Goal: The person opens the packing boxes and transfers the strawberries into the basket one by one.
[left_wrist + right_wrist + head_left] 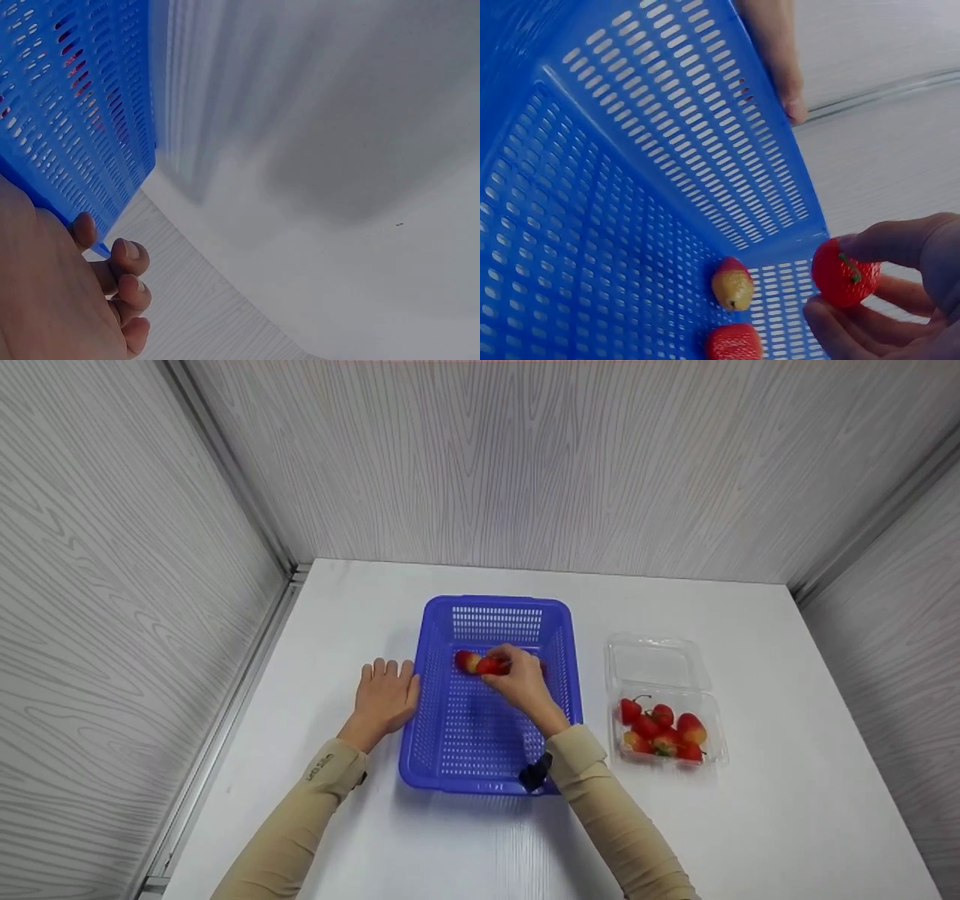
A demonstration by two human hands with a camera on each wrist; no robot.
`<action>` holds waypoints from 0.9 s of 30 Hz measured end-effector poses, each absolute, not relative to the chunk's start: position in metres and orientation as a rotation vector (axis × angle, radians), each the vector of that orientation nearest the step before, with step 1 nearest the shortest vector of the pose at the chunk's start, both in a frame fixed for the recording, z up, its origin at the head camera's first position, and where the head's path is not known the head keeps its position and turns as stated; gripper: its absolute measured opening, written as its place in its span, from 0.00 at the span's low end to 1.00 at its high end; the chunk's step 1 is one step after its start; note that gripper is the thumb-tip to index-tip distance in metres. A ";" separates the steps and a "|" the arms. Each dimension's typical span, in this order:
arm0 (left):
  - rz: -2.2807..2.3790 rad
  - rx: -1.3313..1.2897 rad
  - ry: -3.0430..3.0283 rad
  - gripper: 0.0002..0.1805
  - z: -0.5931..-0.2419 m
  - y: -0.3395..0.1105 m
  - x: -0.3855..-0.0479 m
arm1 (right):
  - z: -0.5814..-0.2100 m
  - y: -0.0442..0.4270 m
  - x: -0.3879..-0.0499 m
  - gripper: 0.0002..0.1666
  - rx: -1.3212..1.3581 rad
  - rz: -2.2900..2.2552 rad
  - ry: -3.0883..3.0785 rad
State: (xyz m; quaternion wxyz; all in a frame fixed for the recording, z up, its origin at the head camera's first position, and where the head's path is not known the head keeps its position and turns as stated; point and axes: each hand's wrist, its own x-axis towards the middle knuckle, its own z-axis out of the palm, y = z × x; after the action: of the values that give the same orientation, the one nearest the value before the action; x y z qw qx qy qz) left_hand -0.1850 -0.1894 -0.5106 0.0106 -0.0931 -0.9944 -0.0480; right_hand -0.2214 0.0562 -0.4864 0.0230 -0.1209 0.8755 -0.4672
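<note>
With fingers [825,322] of the right hand [521,682] clamped with the thumb round a red fruit [840,281], holding it over the far part of the basket [465,784]. At the basket's left side, resting the left hand [386,697] against the outside with fingers relaxed and gripping nothing. Seems midway through filling the basket from the clear box [652,664] to its right on the desk [780,720], judging by a yellow-and-red fruit [733,285] and a second red fruit [735,345] on the basket floor and more red fruits [645,726] in the box. Probably calls next for lowering the held fruit into the basket, loosening the pinch, then reaching right of the basket for another. Cannot tell the held fruit's height above the basket floor. Can see the second red fruit only in part, cut off in the right wrist view. In the left wrist view, can make out only red through the basket's slots.
</note>
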 end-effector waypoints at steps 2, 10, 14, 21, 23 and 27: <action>-0.152 -0.293 -3.103 0.20 -0.511 -0.189 -0.185 | -0.490 0.052 -0.225 0.19 -0.388 -1.422 2.704; -0.164 -0.300 -3.084 0.18 -0.512 -0.190 -0.185 | -0.500 0.035 -0.232 0.17 -0.448 -1.321 2.627; -0.183 -0.316 -3.066 0.17 -0.512 -0.190 -0.185 | -0.506 0.029 -0.238 0.14 -0.541 -1.257 2.619; -0.181 -0.321 -3.066 0.18 -0.512 -0.190 -0.186 | -0.512 0.024 -0.242 0.14 -0.564 -1.127 2.610; -0.180 -0.313 -3.072 0.18 -0.512 -0.190 -0.185 | -0.514 0.023 -0.242 0.15 -0.566 -1.103 2.607; -0.192 -0.307 -3.075 0.18 -0.513 -0.190 -0.185 | -0.518 0.021 -0.242 0.17 -0.576 -1.016 2.626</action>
State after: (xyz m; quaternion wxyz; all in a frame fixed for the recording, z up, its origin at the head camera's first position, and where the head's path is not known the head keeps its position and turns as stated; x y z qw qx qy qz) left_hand -0.1853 -0.1897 -0.5133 0.0227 -0.0992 -0.9929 -0.0619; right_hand -0.2419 0.0210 -0.5179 0.1334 -0.1985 0.9055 -0.3505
